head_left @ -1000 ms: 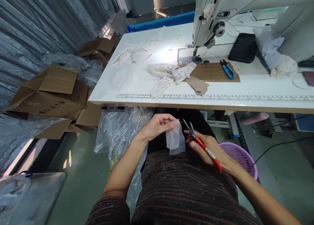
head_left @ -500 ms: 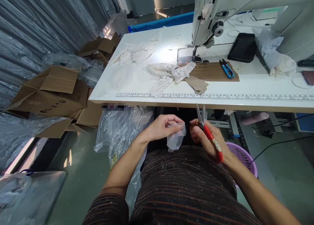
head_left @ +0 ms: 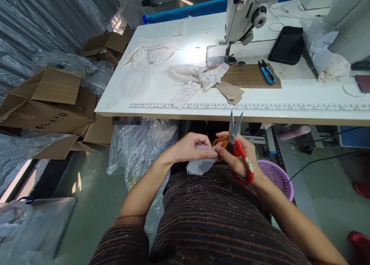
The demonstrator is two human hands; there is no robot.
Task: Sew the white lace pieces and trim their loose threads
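Note:
Above my lap, my left hand point(head_left: 195, 148) is closed, pinching a small piece of sheer white fabric point(head_left: 199, 166) that hangs below the fingers. My right hand point(head_left: 238, 157) grips a pair of scissors point(head_left: 244, 162) with one red handle loop and one orange one. Their blades stand apart and point up toward the table edge. The right thumb and fingertips meet the fabric's edge beside the left fingertips; whether they pinch it too is partly hidden. On the table ahead, white lace fabric point(head_left: 212, 76) lies by the needle of the sewing machine point(head_left: 241, 16).
Blue thread snips point(head_left: 266, 73) lie on a cardboard strip point(head_left: 243, 76), near a black phone-like slab point(head_left: 286, 46). More lace point(head_left: 156, 53) is at the table's left. Open cardboard boxes point(head_left: 58, 103), plastic bags point(head_left: 144, 153) and a purple basket point(head_left: 276, 176) stand around below.
My right hand has moved left to meet the left hand at the fabric. The scissor blades have spread wider, and the orange loop now shows. The view has shifted slightly.

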